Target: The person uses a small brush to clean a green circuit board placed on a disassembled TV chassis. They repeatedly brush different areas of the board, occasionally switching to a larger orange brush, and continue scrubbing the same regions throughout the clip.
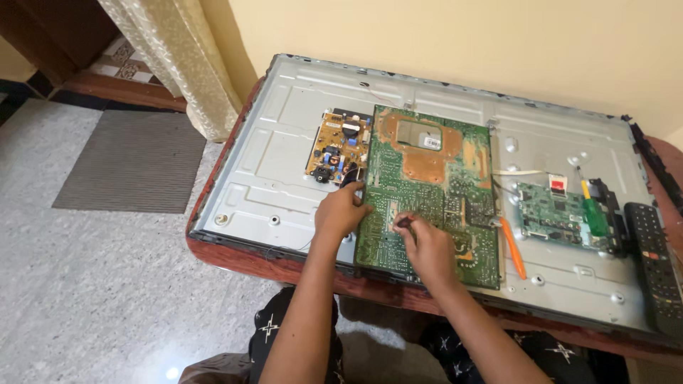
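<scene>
Seeing my left hand (341, 211) resting on left edge of large green circuit board (427, 192), fingers curled over that edge, gripping it. My right hand (427, 249) pinching small dark tool (403, 222), fingers closed on it, tip touching board's lower middle. Board lying flat on grey metal panel (270, 178), which is sitting on reddish surface (235, 252). Yellow board (339, 146) just beside, left. Orange tool (512, 247), small green board (555, 213), green screwdriver (593, 213), black remote (654, 263) lying to right.

Cream wall (455, 35), speckled grey floor (92, 284) (dark mat (131, 162)), pale curtain (186, 64).
</scene>
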